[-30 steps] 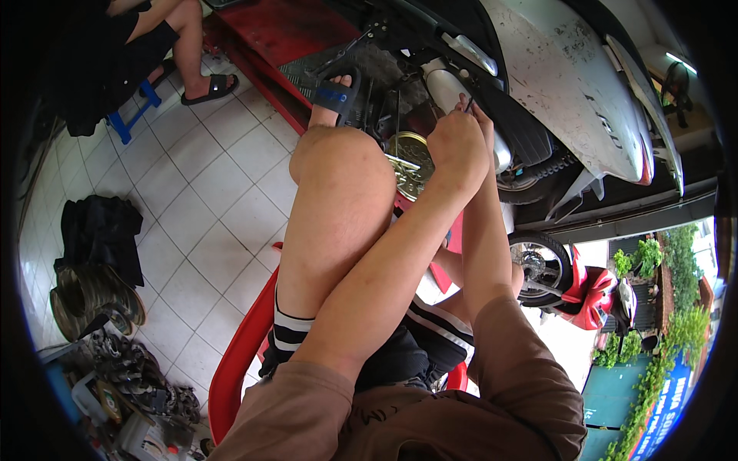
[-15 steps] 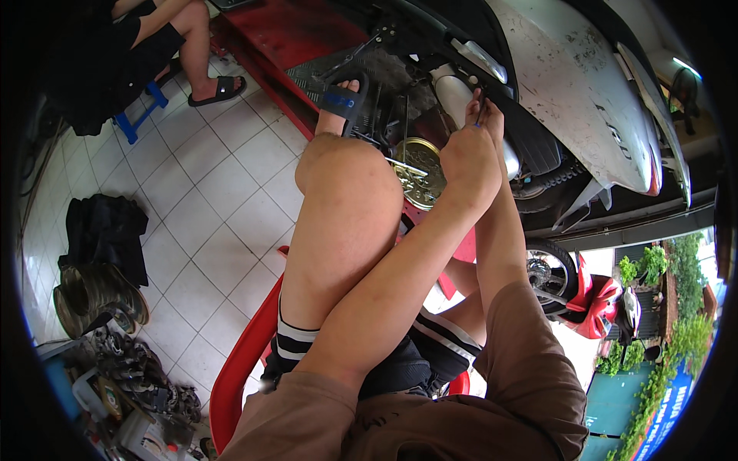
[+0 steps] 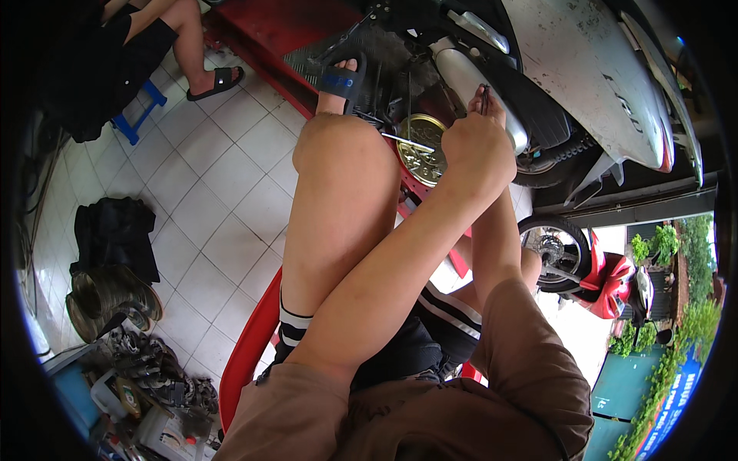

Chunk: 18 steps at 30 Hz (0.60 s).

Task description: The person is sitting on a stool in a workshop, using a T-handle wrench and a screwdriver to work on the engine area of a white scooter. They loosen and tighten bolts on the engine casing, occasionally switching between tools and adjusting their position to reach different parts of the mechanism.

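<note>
My left hand [image 3: 478,146] is closed, its back turned up, in front of the motorbike's silver exhaust pipe [image 3: 459,73]. Behind it, mostly covered, is my right hand [image 3: 496,115], with curled fingers. Between the fingers of both hands a slim dark tool [image 3: 484,98] sticks up; its kind is too small to make out. Just left of my hands sits a round gold-coloured tin [image 3: 423,177] with small metal parts in it. A thin silver rod [image 3: 410,141] lies across the tin's edge.
The grey motorbike [image 3: 588,77] stands on a red lift platform [image 3: 265,65]. My raised left knee [image 3: 346,150] is beside the tin. A person in black sits at the upper left near a blue stool [image 3: 142,111]. Engine parts [image 3: 150,365] are piled at lower left; a red motorbike [image 3: 603,280] stands right.
The view has shifted slightly. My hands have drawn a little away from the exhaust pipe's upper end, and more of the dark tool shows above the fingers.
</note>
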Each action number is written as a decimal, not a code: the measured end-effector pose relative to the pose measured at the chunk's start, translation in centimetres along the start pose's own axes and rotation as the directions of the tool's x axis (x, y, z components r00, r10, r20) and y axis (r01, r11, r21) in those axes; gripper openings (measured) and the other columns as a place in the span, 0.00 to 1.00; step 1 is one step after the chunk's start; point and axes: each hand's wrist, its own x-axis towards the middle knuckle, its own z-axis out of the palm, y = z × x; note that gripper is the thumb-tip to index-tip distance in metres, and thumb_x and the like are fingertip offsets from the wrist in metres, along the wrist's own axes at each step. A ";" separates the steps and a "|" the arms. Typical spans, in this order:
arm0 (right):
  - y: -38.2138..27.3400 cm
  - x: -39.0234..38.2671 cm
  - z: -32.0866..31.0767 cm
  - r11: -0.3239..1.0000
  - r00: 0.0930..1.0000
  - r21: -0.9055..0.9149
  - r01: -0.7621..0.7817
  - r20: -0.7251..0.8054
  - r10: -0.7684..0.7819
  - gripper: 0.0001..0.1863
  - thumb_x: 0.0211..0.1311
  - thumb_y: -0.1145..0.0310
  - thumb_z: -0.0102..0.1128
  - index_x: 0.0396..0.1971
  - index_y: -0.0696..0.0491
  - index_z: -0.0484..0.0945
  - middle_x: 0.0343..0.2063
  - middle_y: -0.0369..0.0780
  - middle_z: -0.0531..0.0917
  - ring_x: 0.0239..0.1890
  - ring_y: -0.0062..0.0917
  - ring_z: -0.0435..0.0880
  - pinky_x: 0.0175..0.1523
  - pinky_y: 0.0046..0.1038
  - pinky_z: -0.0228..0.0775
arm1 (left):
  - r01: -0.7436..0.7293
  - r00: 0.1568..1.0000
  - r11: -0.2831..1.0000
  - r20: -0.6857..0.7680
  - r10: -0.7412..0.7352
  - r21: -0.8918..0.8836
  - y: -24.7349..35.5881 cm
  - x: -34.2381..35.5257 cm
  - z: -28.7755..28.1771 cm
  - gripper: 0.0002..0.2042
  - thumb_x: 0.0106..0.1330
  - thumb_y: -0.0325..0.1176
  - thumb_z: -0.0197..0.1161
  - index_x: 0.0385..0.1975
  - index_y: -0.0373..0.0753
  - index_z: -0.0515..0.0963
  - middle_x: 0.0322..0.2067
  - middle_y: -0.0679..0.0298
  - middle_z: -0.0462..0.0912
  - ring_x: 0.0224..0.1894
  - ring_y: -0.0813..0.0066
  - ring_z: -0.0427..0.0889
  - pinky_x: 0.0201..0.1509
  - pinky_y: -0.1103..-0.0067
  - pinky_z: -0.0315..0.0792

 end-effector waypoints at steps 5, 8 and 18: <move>0.3 -1.9 -5.6 0.998 0.988 -0.059 0.023 -0.149 -0.032 0.10 0.65 0.71 0.47 0.42 0.58 0.74 0.35 0.42 0.82 0.39 0.26 0.82 0.40 0.25 0.76 | -0.011 0.997 0.992 0.078 0.002 0.123 1.7 -1.0 0.4 0.13 0.55 0.31 0.61 0.40 0.37 0.82 0.41 0.57 0.84 0.49 0.71 0.82 0.49 0.84 0.73; 2.3 -3.0 -7.6 0.994 0.980 -0.097 -0.046 -0.199 0.026 0.11 0.64 0.70 0.48 0.43 0.58 0.74 0.36 0.43 0.82 0.39 0.27 0.82 0.41 0.25 0.76 | 0.081 0.982 0.982 0.153 -0.108 0.173 2.2 -1.0 0.0 0.11 0.48 0.33 0.64 0.32 0.41 0.85 0.35 0.61 0.86 0.41 0.70 0.85 0.41 0.83 0.75; 4.4 -8.2 -11.0 0.855 0.924 -0.356 -0.378 -0.205 0.323 0.16 0.62 0.66 0.49 0.46 0.58 0.75 0.39 0.45 0.82 0.42 0.29 0.82 0.45 0.28 0.76 | 0.073 0.962 0.953 0.233 -0.145 0.293 1.8 -0.4 1.3 0.15 0.52 0.37 0.60 0.36 0.38 0.83 0.39 0.52 0.84 0.44 0.60 0.84 0.46 0.72 0.76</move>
